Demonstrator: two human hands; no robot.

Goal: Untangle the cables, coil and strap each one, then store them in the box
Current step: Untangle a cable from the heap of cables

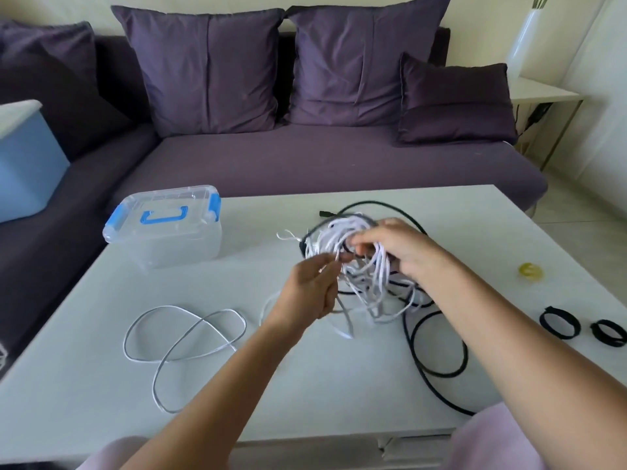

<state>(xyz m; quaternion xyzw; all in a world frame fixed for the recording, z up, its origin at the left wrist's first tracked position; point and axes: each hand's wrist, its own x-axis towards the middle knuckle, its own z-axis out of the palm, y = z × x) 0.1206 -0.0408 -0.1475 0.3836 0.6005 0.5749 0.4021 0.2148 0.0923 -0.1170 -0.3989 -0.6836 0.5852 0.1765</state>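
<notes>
While the tangle of white cables (339,239) is held above the white table (84,334) by the right hand (403,249), fingers curled into it, one strand is pinched by the left hand (312,290); the lidded box (166,232) is set at far left.

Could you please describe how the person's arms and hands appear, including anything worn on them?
The left hand and the right hand are bare, with no gloves. Both forearms are uncovered down to the frame's lower edge, so no sleeves show. Neither wrist carries a watch or bracelet. Rings cannot be told through the blur. Pale pink clothing shows at the bottom edge.
</notes>
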